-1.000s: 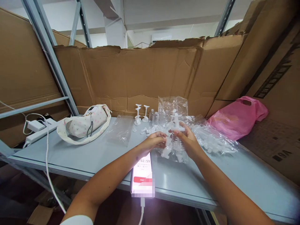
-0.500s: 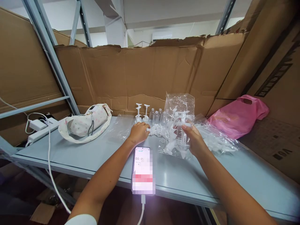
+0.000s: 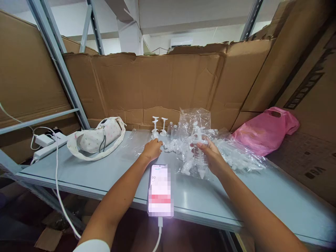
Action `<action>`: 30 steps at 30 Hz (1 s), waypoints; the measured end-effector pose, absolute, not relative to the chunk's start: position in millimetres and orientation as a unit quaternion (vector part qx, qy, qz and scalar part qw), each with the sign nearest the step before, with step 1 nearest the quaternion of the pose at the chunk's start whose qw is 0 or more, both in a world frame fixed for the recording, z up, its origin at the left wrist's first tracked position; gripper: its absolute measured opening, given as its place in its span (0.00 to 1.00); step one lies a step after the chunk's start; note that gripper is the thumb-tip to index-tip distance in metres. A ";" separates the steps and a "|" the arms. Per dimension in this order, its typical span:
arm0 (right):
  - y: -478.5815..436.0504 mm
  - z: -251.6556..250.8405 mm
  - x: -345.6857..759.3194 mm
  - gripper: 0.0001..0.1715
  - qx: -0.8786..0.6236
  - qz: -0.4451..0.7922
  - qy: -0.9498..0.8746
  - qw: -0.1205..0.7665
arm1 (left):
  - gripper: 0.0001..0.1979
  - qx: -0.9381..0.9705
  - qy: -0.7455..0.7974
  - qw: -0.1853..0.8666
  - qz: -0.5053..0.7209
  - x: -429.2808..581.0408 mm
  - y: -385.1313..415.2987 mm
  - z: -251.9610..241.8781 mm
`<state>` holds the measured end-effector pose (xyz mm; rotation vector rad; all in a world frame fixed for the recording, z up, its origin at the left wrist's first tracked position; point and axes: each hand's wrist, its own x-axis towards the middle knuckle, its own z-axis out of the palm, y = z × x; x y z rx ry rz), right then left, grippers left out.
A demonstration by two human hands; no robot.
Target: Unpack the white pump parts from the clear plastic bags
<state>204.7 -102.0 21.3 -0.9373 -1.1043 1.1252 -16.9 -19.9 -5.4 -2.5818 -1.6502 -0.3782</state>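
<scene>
My right hand (image 3: 212, 155) is closed on a clear ridged pump bottle (image 3: 200, 159), held upright with a white pump top. Behind and below it lies a crinkled clear plastic bag (image 3: 195, 117) with white pump parts. My left hand (image 3: 152, 149) is closed near a pile of small white caps (image 3: 173, 145); whatever its fingertips may hold is hidden. Beyond that hand stand two white pump tops (image 3: 155, 126), one beside the other. To their right, several clear bottles (image 3: 174, 131) stand partly behind the bag.
A phone (image 3: 160, 185) on a white cable lies at the shelf's front edge. A patterned cloth pouch (image 3: 101, 134) and a power strip (image 3: 51, 145) are leftward. Rightward lie another clear bag of white parts (image 3: 241, 159) and a pink plastic bag (image 3: 265, 131). Cardboard (image 3: 157, 84) walls the back.
My right hand has shifted slightly left and lower with the bottle, whose pump top now shows clearly above the fingers. My left hand has moved slightly left and down.
</scene>
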 end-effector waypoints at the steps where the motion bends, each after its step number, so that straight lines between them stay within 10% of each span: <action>1: -101.6 20.6 204.8 0.29 -0.404 0.487 -0.481 0.606 | 0.14 -0.834 -0.540 0.015 -0.113 -17.8 -19.3 -6.1; 30: -97.6 12.4 205.1 0.34 -0.420 0.492 -0.496 0.580 | 0.06 -0.764 -0.531 0.017 -0.367 -11.4 -27.1 13.3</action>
